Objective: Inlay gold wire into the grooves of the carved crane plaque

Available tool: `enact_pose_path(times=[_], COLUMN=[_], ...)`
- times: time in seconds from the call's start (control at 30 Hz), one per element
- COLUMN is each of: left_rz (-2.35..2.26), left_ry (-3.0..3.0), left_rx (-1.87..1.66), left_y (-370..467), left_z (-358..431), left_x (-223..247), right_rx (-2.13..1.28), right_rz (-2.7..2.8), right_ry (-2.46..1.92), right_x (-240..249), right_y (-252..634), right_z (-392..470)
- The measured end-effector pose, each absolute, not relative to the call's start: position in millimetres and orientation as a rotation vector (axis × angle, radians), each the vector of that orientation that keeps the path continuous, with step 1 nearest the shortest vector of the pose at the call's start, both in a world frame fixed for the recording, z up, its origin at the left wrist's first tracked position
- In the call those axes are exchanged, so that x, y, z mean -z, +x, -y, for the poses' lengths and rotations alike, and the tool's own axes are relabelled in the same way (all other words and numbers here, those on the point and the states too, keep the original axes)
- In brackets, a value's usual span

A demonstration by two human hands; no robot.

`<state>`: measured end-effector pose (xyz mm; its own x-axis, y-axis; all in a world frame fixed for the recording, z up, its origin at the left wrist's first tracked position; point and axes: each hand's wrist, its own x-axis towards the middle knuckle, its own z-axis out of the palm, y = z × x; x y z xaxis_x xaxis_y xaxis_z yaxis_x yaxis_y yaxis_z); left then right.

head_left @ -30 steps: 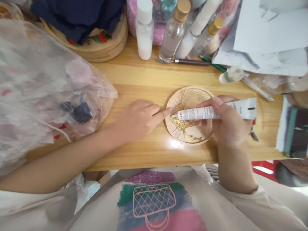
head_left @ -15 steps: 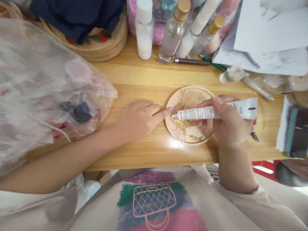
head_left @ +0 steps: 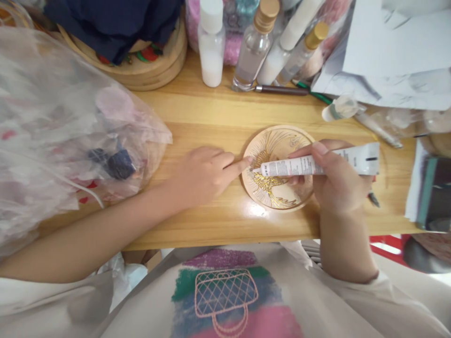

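Note:
A round wooden plaque (head_left: 282,195) lies on the table, its pale face bearing a raised design of fine lines, partly gold. With its index finger stretched out, my left hand (head_left: 206,176) touches the plaque's left edge; the other fingers are bent and hold nothing. My right hand (head_left: 338,180) is closed around a slim white squeeze tube (head_left: 291,166), held low and nearly level over the plaque. The tube's narrow nozzle points left, close to my left fingertip. Whether the nozzle touches the surface I cannot tell. Hand and tube hide the plaque's right part.
Several bottles (head_left: 211,51) stand along the back, with a dark pen (head_left: 282,90) before them. Wooden hoops (head_left: 158,75) with navy cloth sit back left. A plastic bag (head_left: 70,126) covers the left side; papers (head_left: 394,47) lie back right, and a dark phone-like object (head_left: 437,192) far right.
The tube in my right hand has shifted very slightly to the right. My left hand and the plaque stay in place.

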<state>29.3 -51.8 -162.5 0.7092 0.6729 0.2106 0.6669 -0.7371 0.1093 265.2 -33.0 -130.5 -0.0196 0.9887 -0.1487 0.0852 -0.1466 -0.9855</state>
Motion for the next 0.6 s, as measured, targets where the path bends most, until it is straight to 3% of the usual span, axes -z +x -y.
enact_pose_path(times=[0.6], left_rz=[-1.138], left_ry=[2.940], left_rx=[-0.475], left_y=[30.0], left_z=[52.3], left_x=[165.1], right_rx=[-1.248], right_rz=[1.217], right_ry=[-1.330], right_x=[134.1], right_y=[265.3], right_z=[33.3])
